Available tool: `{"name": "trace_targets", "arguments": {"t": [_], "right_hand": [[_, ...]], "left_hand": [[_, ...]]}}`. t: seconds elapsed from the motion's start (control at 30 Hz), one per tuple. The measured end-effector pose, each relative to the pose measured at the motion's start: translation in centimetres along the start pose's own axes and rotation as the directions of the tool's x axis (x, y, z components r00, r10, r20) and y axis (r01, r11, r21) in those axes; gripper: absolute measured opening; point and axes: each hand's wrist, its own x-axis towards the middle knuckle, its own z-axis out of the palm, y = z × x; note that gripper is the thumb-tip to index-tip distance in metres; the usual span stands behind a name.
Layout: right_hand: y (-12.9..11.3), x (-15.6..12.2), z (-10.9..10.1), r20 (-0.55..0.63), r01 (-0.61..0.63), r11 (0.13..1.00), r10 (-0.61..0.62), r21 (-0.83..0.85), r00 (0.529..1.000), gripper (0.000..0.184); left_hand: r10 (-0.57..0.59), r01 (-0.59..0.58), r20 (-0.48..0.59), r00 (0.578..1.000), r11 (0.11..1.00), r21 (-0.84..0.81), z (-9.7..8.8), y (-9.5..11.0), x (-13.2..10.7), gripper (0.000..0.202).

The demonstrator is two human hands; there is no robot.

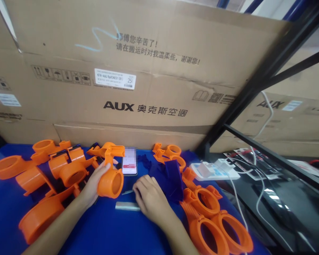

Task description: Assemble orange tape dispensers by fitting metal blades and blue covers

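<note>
My left hand (pixel 94 182) is closed around an orange plastic part (pixel 111 182) and holds it upright. Its round ring faces down and to the right, and a channel-shaped arm sticks out at the top. To the right, low over the blue table surface, my right hand (pixel 151 198) has its fingers curled together at the end of a thin grey tool (pixel 127 192). Most of that tool's far end is hidden by the fingers. A flat silver-grey bar (pixel 127 206) lies just below, partly covered by the same hand.
Orange ring parts (pixel 39 212) crowd the left side, and several more (pixel 206 202) lie on the right. A phone (pixel 129 163) is behind my hands. Dark blue plastic pieces (pixel 172 180) and a white power strip (pixel 212 171) are to the right. A large cardboard box (pixel 149 88) stands behind.
</note>
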Motion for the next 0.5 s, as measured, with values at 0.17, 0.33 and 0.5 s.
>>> {"name": "trace_targets", "arguments": {"t": [0.17, 0.33, 0.5], "right_hand": [[-0.06, -0.16, 0.05, -0.035, -0.036, 0.994, 0.039, 0.102, 0.999, 0.012], [-0.08, -0.16, 0.51, -0.02, -0.039, 0.988, 0.043, 0.148, 0.999, 0.017], [0.18, -0.1, 0.56, -0.012, -0.03, 0.972, 0.034, 0.234, 0.999, 0.02]], "left_hand": [[-0.01, 0.01, 0.009, 1.0, 1.0, 0.018, 0.24, -0.25, -0.49, 0.032], [-0.037, 0.037, -0.003, 0.999, 0.999, 0.03, 0.3, -0.47, -0.64, 0.032], [-0.064, 0.061, 0.061, 0.996, 0.997, 0.057, 0.65, -0.31, -0.88, 0.034]]}}
